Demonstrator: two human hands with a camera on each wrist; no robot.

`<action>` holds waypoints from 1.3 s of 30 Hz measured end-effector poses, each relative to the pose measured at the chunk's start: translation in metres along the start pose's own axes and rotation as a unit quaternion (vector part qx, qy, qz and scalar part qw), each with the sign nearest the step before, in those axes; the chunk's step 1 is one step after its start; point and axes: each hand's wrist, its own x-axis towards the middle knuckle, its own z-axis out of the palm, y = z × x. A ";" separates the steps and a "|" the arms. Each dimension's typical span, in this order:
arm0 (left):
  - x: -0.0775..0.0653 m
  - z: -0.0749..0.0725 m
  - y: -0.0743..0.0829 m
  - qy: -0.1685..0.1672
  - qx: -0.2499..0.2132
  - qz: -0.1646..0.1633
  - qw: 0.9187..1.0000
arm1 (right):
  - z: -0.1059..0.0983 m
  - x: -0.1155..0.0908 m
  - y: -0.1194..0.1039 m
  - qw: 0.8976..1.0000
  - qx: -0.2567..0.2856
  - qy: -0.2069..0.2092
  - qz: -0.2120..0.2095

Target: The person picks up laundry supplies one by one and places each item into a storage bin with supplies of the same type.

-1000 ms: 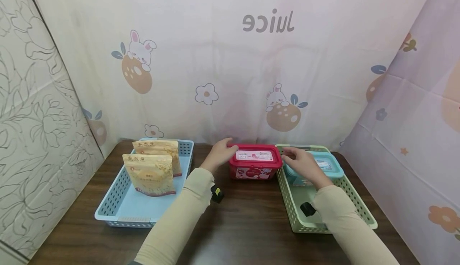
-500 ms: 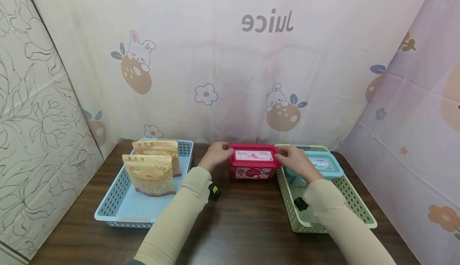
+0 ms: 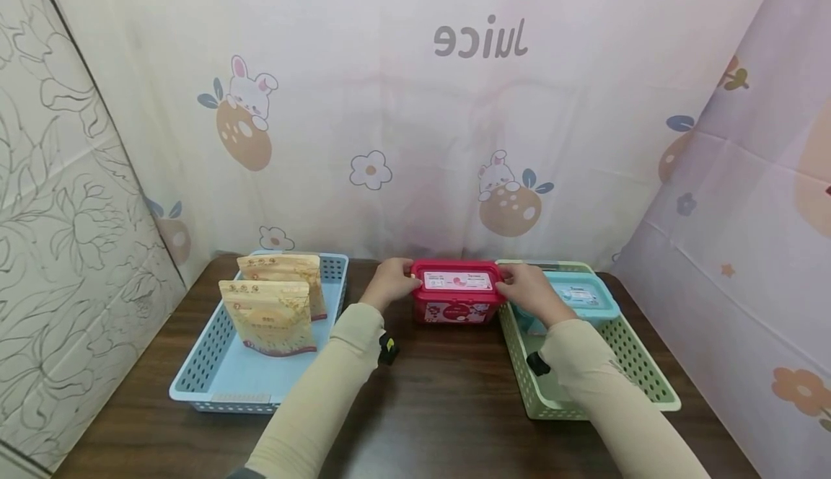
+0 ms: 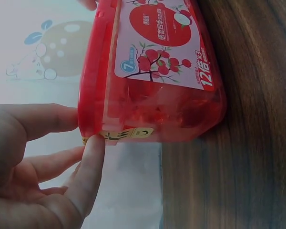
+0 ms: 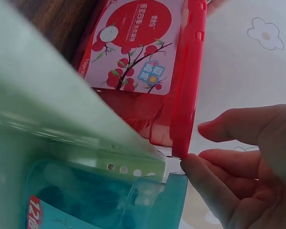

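Note:
A red tub of laundry pods [image 3: 457,290] stands on the dark wooden table, between two baskets. My left hand [image 3: 389,281] pinches the left end of its lid; in the left wrist view the thumb and a finger [image 4: 88,176] meet the lid's rim. At the opposite end is my right hand [image 3: 534,293]. In the right wrist view a fingertip [image 5: 193,167] touches the lid's corner, while the thumb is slightly apart from the lid. A turquoise tub [image 3: 584,297] sits in the green basket [image 3: 529,392], partly hidden behind my right hand and wrist.
A light blue basket [image 3: 214,396] holds two yellow pouches standing upright, the front pouch [image 3: 269,320] overlapping the rear pouch [image 3: 305,270]. Behind the table [image 3: 441,407] hangs a patterned curtain [image 3: 389,104]. The green basket's wall is close beside the red tub.
My right hand has moved left from over the green basket to the red tub's right end. My left hand has lowered onto the lid's left end. The tub looks unmoved.

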 end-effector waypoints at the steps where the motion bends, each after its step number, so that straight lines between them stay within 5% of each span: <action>1: 0.000 0.000 0.000 0.001 0.001 -0.001 1.000 | 0.000 0.001 0.000 1.000 -0.007 0.002 -0.005; 15: 0.006 0.001 -0.004 0.000 0.025 0.011 1.000 | -0.007 0.008 -0.004 0.997 -0.079 -0.010 -0.021; 28: 0.004 -0.005 -0.007 -0.012 0.064 0.021 0.998 | -0.006 0.010 -0.001 0.997 -0.053 -0.036 -0.039; 39: -0.008 -0.013 -0.005 -0.028 0.098 0.041 0.994 | -0.003 0.002 -0.005 0.999 -0.014 -0.050 -0.006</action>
